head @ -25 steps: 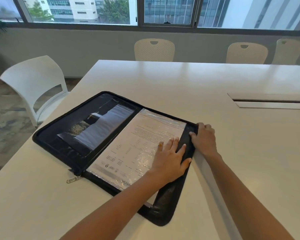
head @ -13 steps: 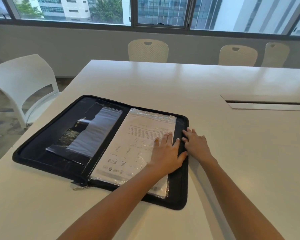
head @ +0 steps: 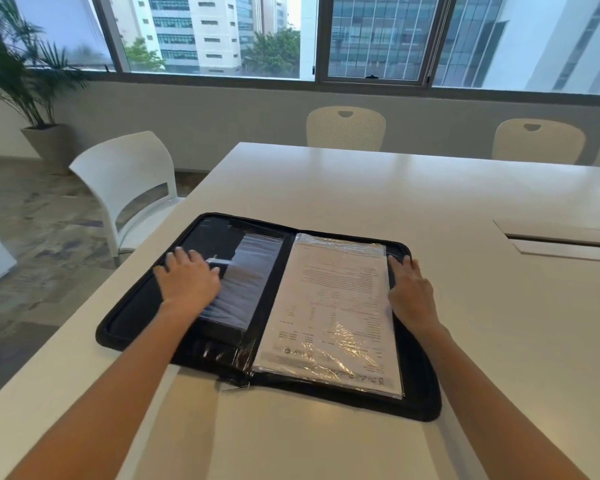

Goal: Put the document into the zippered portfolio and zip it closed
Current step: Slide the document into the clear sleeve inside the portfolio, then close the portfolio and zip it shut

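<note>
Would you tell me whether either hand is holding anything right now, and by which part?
Nothing is gripped: the left hand lies flat on the portfolio's left panel, the right hand on its right edge.

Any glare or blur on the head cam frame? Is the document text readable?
Head view: daylight glare streaks the plastic over the document, so text lines show but are not legible; left hand slightly motion-blurred, right hand sharper; plant soft at the left edge; window frame leans from wide-angle distortion.

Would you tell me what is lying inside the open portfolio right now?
The document, in a clear plastic sleeve, lies flat on the portfolio's right half. The left hand covers part of the left half's glossy pocket; what it holds cannot be made out.
</note>
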A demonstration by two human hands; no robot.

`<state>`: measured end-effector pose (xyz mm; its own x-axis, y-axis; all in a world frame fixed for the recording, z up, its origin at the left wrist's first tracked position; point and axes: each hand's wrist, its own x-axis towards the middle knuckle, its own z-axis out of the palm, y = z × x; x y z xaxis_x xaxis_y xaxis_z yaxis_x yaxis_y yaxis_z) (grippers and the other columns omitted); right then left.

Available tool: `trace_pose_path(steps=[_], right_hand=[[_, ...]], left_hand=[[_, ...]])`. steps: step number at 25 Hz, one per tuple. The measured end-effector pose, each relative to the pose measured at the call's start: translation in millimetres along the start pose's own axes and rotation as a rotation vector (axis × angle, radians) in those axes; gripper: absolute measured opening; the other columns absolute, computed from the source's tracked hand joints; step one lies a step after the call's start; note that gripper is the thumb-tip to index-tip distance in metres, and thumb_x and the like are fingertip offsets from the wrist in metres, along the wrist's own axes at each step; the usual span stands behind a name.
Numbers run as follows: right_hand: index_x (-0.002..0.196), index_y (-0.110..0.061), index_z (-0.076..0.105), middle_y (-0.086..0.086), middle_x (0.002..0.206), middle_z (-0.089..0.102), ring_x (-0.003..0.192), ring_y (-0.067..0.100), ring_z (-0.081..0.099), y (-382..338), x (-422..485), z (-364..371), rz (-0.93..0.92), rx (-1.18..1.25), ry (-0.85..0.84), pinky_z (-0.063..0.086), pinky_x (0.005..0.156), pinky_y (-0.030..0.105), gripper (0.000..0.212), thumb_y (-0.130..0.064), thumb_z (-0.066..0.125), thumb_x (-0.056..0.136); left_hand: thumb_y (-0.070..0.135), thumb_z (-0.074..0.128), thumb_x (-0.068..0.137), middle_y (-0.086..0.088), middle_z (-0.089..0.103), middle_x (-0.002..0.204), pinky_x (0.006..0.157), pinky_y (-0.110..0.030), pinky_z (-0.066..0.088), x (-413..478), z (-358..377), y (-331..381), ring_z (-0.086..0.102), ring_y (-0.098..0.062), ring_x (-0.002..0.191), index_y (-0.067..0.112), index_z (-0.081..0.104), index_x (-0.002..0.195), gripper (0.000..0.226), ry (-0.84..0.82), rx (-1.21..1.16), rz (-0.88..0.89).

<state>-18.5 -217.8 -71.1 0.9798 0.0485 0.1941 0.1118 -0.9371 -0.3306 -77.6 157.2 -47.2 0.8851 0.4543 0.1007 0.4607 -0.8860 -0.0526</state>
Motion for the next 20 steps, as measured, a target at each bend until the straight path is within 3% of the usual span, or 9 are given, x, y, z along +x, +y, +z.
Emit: trace_pose_path(steps=[2, 5, 9, 12, 14, 17, 20], right_hand=[[0.150, -0.019, 0.026, 0.014, 0.160, 0.017, 0.149, 0.028, 0.008, -24, -7, 7, -0.099, -0.021, 0.009, 0.014, 0.118, 0.053, 0.050, -0.022, 0.035, 0.100], [0.152, -0.024, 0.016, 0.008, 0.162, 0.002, 0.148, 0.024, -0.005, -65, -16, 20, -0.224, -0.021, -0.107, -0.002, 0.117, 0.046, 0.053, -0.042, 0.022, 0.102], [0.153, -0.026, 0.011, 0.008, 0.162, -0.003, 0.148, 0.025, -0.011, -88, -22, 38, -0.231, -0.027, -0.256, -0.004, 0.120, 0.048, 0.062, -0.055, 0.015, 0.099], [0.153, -0.029, 0.008, 0.009, 0.162, -0.003, 0.148, 0.026, -0.009, -74, -22, 37, -0.156, -0.033, -0.262, -0.002, 0.120, 0.047, 0.067, -0.063, 0.010, 0.095], [0.153, -0.028, 0.009, 0.010, 0.162, -0.001, 0.149, 0.025, -0.008, -58, -20, 31, -0.107, -0.045, -0.248, -0.004, 0.120, 0.045, 0.069, -0.064, 0.009, 0.094], [0.153, -0.027, 0.009, 0.009, 0.162, 0.000, 0.149, 0.024, -0.008, -34, -19, 21, -0.042, -0.065, -0.238, -0.005, 0.119, 0.046, 0.069, -0.063, 0.011, 0.095], [0.153, -0.024, 0.010, 0.010, 0.162, -0.001, 0.149, 0.024, -0.008, -19, -21, 16, 0.006, -0.054, -0.234, -0.003, 0.120, 0.046, 0.069, -0.062, 0.013, 0.095]], left_hand=[[0.050, 0.033, 0.095, -0.024, 0.041, 0.141, 0.104, -0.055, 0.034, 9, -4, -24, 0.039, -0.039, 0.129, 0.000, 0.035, 0.140, 0.067, -0.021, -0.005, -0.110], [0.053, 0.035, 0.094, -0.023, 0.048, 0.136, 0.102, -0.050, 0.034, 17, -7, -48, 0.044, -0.039, 0.125, 0.001, 0.042, 0.134, 0.066, -0.087, -0.073, -0.241], [0.053, 0.041, 0.093, -0.017, 0.061, 0.116, 0.097, -0.044, 0.041, 21, -12, -62, 0.055, -0.036, 0.109, 0.008, 0.057, 0.114, 0.051, -0.121, -0.143, -0.230], [0.050, 0.049, 0.092, -0.017, 0.061, 0.100, 0.090, -0.044, 0.047, 23, -25, -70, 0.058, -0.035, 0.097, 0.007, 0.055, 0.093, 0.043, -0.127, -0.227, -0.201], [0.051, 0.052, 0.091, -0.019, 0.061, 0.101, 0.089, -0.045, 0.049, 28, -40, -76, 0.059, -0.037, 0.095, 0.004, 0.056, 0.096, 0.047, -0.157, -0.282, -0.179], [0.046, 0.058, 0.090, -0.023, 0.061, 0.116, 0.090, -0.043, 0.046, 35, -76, -80, 0.058, -0.037, 0.104, -0.001, 0.059, 0.117, 0.055, -0.219, -0.373, -0.110], [0.032, 0.063, 0.091, -0.021, 0.063, 0.116, 0.091, -0.043, 0.041, 32, -121, -77, 0.057, -0.033, 0.098, -0.001, 0.063, 0.116, 0.042, -0.233, -0.504, 0.031]])
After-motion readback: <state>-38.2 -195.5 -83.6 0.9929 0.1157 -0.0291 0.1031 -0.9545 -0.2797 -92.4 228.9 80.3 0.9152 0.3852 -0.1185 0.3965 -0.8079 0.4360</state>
